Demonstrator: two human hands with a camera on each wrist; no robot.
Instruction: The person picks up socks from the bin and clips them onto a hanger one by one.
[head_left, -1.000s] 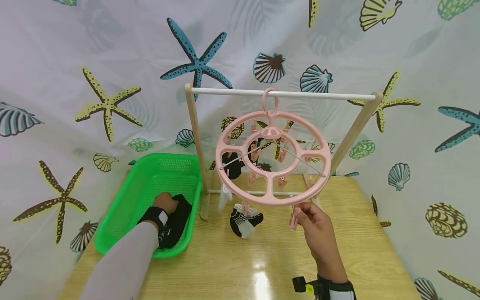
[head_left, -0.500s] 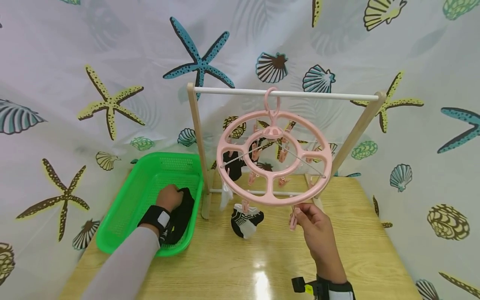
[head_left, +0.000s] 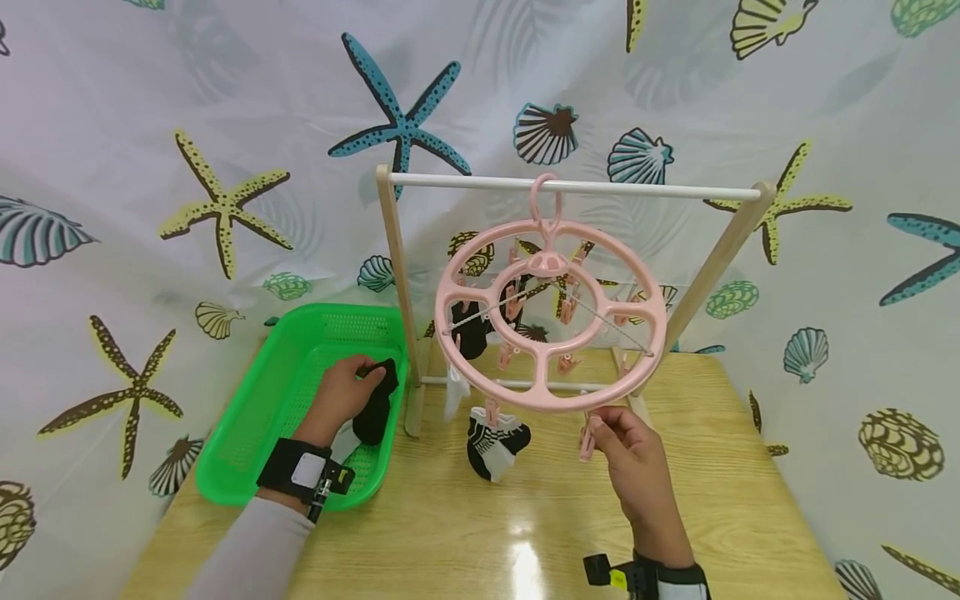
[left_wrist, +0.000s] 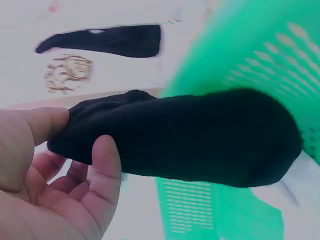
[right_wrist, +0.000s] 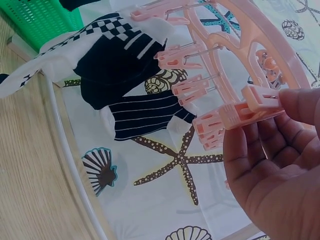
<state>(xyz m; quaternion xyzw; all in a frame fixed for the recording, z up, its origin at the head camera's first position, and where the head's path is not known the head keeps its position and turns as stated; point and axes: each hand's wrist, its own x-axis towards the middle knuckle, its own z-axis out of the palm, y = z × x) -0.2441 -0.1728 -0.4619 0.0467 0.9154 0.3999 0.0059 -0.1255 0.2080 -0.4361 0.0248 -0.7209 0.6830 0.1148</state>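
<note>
My left hand pinches a black sock near one end, above the green basket. In the left wrist view the black sock stretches away from the thumb and forefinger. My right hand pinches a pink clothespin that hangs from the front of the round pink hanger. In the right wrist view this clothespin sits between thumb and fingers, with no sock in it. A black-and-white sock hangs from a nearby clip, and a white sock hangs left of it.
The green basket stands left on the wooden table, with something white inside. A wooden stand with a white rod bears the hanger. A dark sock hangs at the back. Several other pink clips dangle.
My left hand has lifted the black sock from lower in the basket and turned, so the thumb now shows. White cloth has come into view beneath. My right hand stays on the clothespin.
</note>
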